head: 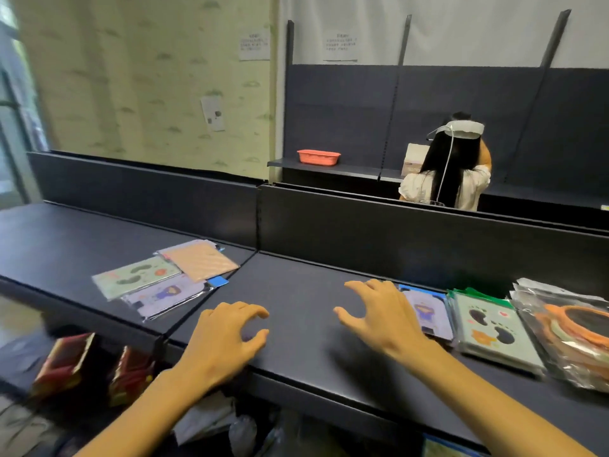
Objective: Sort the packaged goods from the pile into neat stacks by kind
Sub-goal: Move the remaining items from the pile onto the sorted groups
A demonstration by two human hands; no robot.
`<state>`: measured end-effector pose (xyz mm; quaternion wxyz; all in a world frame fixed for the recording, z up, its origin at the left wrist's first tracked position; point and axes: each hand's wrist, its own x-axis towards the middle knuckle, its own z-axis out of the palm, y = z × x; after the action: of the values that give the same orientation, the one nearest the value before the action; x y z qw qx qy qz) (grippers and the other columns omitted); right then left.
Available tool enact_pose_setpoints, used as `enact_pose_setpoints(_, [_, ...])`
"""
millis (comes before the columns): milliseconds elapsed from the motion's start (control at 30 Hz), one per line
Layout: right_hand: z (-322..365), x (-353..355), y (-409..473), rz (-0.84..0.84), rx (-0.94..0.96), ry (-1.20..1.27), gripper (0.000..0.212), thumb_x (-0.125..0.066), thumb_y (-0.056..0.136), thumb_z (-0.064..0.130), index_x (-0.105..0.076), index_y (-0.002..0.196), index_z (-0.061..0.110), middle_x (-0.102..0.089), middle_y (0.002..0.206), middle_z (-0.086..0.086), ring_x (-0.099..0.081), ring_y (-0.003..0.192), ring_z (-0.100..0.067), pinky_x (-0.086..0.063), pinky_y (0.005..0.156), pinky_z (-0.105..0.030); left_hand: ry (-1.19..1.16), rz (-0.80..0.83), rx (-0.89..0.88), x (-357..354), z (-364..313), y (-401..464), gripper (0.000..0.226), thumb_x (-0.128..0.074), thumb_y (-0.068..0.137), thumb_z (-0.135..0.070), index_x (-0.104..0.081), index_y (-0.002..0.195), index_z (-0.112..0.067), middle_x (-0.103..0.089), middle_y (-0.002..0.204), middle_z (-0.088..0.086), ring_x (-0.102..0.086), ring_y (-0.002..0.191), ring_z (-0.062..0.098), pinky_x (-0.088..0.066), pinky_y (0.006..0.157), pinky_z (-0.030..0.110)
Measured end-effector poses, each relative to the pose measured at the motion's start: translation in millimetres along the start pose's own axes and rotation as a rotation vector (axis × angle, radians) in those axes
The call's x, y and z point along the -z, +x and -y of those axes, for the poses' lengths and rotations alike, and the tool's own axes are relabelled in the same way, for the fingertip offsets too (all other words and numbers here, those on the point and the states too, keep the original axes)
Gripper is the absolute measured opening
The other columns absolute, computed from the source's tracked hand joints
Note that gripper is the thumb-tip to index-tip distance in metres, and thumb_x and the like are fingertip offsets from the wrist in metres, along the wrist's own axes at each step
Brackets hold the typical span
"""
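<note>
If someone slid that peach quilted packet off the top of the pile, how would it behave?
The peach quilted packet looks thin and flat, so probably light and bendy. Its glossy wrapper would likely slide easily over the packets beneath. It cannot roll.

No text legible anywhere. Two paper notices (254, 44) (340, 44) on the wall above the orange basket (318, 157) carry printed lines, too blurred to read. The label strip on the box (414, 159) right of that basket is also unreadable.

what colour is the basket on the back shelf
Orange-red basket, seen in the head view.
</note>
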<state>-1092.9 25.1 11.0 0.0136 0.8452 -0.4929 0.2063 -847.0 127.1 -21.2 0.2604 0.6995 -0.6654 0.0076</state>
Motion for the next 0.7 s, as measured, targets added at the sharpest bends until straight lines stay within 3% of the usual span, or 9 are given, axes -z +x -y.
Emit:
enact_pose_setpoints(233, [66,-22,-11,0.061,0.097,0.078,0.054,-0.048,0.089,0.054,-0.045,0.138,0.029,-0.056,0.126,-0.001,-0.047,0.118,-0.024,-0.040,0.095,-0.035,0.071,-0.043,0.126,44,52,-59,0.061,-0.029,0.069,-0.065,-0.065,0.109,-0.036,-0.067,0.112,-0.015,-0.060,0.104,0.013,-0.047,0.093,0.043])
enact_pose_setpoints(333, [97,-26,-12,0.070,0.121,0.083,0.053,-0.047,0.090,0.053,-0.045,0.138,0.029,-0.056,0.125,-0.001,-0.047,0.117,-0.023,-0.042,0.095,-0.035,0.061,-0.060,0.148,57,73,-72,0.051,-0.039,0.074,-0.059,-0.065,0.110,-0.035,-0.067,0.112,-0.015,-0.060,0.105,0.013,-0.046,0.094,0.042])
enact_pose_setpoints(700, [231,-58,18,0.034,0.041,0.103,0.052,-0.048,0.090,0.050,-0.044,0.138,0.030,-0.057,0.121,-0.002,-0.048,0.116,-0.022,-0.045,0.092,-0.035,0.034,-0.079,0.114,121,199,-85,0.048,-0.043,0.074,-0.056,-0.065,0.110,-0.034,-0.068,0.111,-0.012,-0.060,0.106,0.016,-0.046,0.093,0.041])
